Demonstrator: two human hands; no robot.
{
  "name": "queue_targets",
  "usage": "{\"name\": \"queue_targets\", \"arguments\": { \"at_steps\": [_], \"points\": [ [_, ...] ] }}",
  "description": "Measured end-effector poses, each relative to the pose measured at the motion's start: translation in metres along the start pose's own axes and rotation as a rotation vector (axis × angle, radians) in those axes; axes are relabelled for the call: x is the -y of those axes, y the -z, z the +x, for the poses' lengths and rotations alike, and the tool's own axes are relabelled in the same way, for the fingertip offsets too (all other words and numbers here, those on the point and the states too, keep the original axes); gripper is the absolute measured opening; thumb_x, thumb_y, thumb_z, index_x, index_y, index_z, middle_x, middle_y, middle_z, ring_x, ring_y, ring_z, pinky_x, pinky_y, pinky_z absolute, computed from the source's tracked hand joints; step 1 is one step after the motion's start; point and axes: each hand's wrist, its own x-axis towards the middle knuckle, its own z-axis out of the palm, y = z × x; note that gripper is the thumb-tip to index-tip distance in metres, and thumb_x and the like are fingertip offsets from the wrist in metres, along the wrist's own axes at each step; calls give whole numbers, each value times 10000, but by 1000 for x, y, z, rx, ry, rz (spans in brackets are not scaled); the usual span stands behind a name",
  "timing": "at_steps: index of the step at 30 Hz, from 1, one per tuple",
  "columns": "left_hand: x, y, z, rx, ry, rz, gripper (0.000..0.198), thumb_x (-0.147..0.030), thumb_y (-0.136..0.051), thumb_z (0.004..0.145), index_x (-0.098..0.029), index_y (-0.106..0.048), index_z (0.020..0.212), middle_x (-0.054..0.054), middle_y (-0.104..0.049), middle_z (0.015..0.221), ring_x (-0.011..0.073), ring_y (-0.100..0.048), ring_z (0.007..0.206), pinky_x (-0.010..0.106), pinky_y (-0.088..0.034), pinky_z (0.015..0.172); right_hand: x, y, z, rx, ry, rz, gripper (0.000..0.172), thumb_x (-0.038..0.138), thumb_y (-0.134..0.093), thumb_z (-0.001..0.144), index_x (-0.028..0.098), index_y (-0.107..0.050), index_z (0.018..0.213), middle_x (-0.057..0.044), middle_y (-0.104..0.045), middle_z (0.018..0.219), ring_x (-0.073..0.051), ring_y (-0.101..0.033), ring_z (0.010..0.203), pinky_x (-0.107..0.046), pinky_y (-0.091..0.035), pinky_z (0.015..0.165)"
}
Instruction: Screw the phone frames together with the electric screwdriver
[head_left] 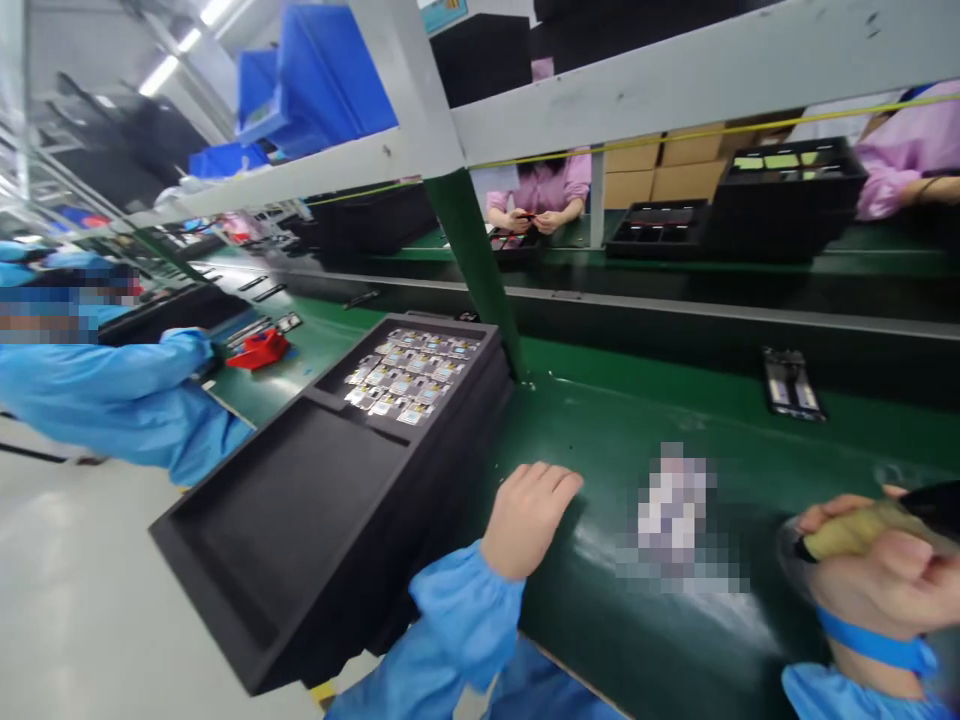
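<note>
My left hand rests on the green bench top beside the black tray, back of the hand up, fingers loosely laid out with nothing visible in them. At the right edge, my right hand is closed around a yellowish thing whose kind I cannot make out. A dark part shows by those fingers, and a blue band circles that wrist. Between my hands lies a small flat item, blurred out by pixels. Farther back, an opened phone frame lies on the bench.
To my left stands a black tray with rows of small circuit boards at its far end. A green post rises behind it to a shelf with blue bins. Co-workers sit at left and across; a red holder lies nearby.
</note>
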Motion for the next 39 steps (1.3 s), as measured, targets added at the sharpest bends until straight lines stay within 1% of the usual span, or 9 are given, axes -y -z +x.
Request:
{"name": "queue_targets", "arguments": {
  "at_steps": [2,5,10,14,17,26,34,37,39],
  "points": [
    [4,-47,11,104,-44,64,172,-130,-584,1130,-200,-738,1097,40,-823,1068,218,-752,939,367,-580,809,-6,0,0,57,117,0,692,928,-808,671,307,-697,956,-38,-570,625,-280,-583,452,-478,-471,409],
    [11,-79,9,182,-122,2,110,-233,-655,1130,-210,-753,1174,51,-824,1170,220,-758,1017,381,-599,909,-6,-1,-3,90,136,39,628,860,-810,728,301,-700,992,-16,-583,593,-266,-556,411,-442,-457,380],
    [30,-73,-18,154,-131,-230,328,-415,-649,1147,-248,-703,1424,100,-743,1478,276,-708,1365,487,-571,1196,-1,-2,-8,115,138,78,518,740,-802,800,275,-708,1011,3,-627,618,-241,-568,400,-385,-457,360],
    [50,-71,-29,136,-80,-270,297,-351,-572,1178,-259,-703,1428,90,-760,1445,263,-741,1311,460,-647,1105,-2,-1,-9,124,138,88,496,715,-779,842,261,-689,1020,12,-652,621,-225,-570,389,-350,-450,345],
    [54,-77,-21,144,-85,-295,289,-329,-567,1179,-269,-708,1423,83,-772,1395,246,-764,1236,430,-670,1059,-3,0,-8,159,165,101,546,749,-782,846,244,-651,1007,17,-659,614,-206,-568,380,-327,-464,350],
    [12,-93,46,190,-208,-368,314,-381,-534,1192,-249,-723,1406,102,-751,1442,257,-734,1290,434,-638,1069,2,-3,-8,211,198,119,516,712,-763,905,233,-601,1003,33,-655,614,-173,-573,382,-280,-471,365],
    [-17,-109,62,372,-369,-452,292,-398,-700,1125,-264,-753,1379,85,-756,1453,252,-710,1350,413,-562,1170,5,-2,-10,200,181,86,537,740,-766,889,240,-586,972,27,-660,626,-184,-583,393,-296,-480,370],
    [-19,-117,74,321,-312,-482,239,-378,-699,1125,-263,-772,1321,81,-740,1485,263,-673,1413,429,-539,1198,5,-3,-10,204,186,70,532,738,-753,900,239,-579,965,32,-659,625,-181,-583,391,-289,-475,367],
    [-21,-126,89,291,-232,-468,195,-307,-645,1149,-255,-779,1281,64,-772,1418,242,-706,1332,415,-559,1147,4,-3,-10,200,180,75,523,728,-764,893,242,-586,971,33,-662,634,-178,-578,391,-288,-469,364]
  ]
}}
